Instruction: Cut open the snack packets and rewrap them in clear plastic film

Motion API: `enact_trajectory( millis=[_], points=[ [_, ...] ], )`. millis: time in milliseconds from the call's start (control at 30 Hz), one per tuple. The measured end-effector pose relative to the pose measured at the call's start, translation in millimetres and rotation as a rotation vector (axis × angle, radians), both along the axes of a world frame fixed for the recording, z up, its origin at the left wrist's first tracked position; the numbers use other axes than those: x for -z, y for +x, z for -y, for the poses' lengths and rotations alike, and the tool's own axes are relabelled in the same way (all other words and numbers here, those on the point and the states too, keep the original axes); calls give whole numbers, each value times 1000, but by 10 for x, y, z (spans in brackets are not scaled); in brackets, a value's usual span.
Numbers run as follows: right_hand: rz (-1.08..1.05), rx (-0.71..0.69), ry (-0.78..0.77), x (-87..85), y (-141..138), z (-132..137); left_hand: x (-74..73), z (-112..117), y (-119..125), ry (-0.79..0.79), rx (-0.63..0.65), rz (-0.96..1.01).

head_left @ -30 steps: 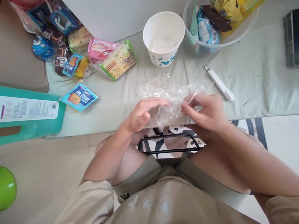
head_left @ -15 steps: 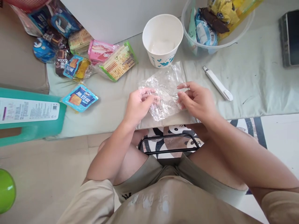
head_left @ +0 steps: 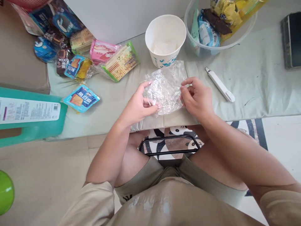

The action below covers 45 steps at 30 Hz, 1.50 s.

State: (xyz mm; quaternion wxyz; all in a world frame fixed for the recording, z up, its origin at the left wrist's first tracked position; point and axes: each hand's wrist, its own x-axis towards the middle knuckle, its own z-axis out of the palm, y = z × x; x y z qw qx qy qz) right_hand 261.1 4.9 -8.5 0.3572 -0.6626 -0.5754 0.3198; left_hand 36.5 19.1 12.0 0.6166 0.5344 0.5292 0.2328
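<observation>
A crumpled clear plastic bag [head_left: 166,91] is between my hands, over the cloth near its front edge. My left hand [head_left: 138,105] has its thumb and fingers on the bag's lower left part, the index finger lifted along its side. At the right edge, my right hand [head_left: 196,95] pinches the plastic between thumb and curled fingers. Just behind the bag stands a white paper cup [head_left: 164,58] with a blue leaf print; its inside looks bare. To the right of my right hand lies a white utility knife [head_left: 219,84].
Wrapped snacks [head_left: 122,62] lie at the back left, with a blue packet [head_left: 81,98] closer. A teal jug [head_left: 44,131] lies at left. At the back right are a clear tub [head_left: 228,47] of packets and a dark device [head_left: 293,40]. Pale cloth [head_left: 261,94] covers the surface.
The bag has shifted slightly up and bunched. My left hand has turned, its index finger now reaching up the bag's side. My right fingers have curled closer together on the edge.
</observation>
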Motion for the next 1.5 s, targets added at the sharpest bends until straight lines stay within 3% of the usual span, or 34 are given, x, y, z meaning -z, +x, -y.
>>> enact_trajectory(
  millis=[200, 400, 700, 833, 933, 1033, 1133, 1200, 1333, 1500],
  points=[
    [63, -45, -16, 46, 6, -19, -39, -69, -122, 13, -6, -104],
    [140, -86, -24, 60, -6, -19, 67, -99, -75, 110, -95, -209],
    [443, -95, 95, 186, 87, -27, 168, -133, -69, 273, -33, -434],
    [614, -64, 296, 149, 96, 11, 139, -143, -71, 478, -140, -698],
    [644, -99, 384, 49, 21, 80, 58, -72, -2, 793, -248, -742],
    [636, -230, 408, -27, -137, 144, -15, 38, 187, 1050, -93, -626],
    [670, -333, 308, -10, -288, 150, 3, 90, 398, 956, 168, -622],
    [675, -374, 207, 47, -339, 126, 56, 70, 478, 813, 254, -684],
    [644, -400, 133, 155, -323, 81, 130, -13, 476, 587, 298, -817],
    [667, -374, 128, 183, -261, 81, 126, -39, 425, 558, 303, -884]
  ],
)
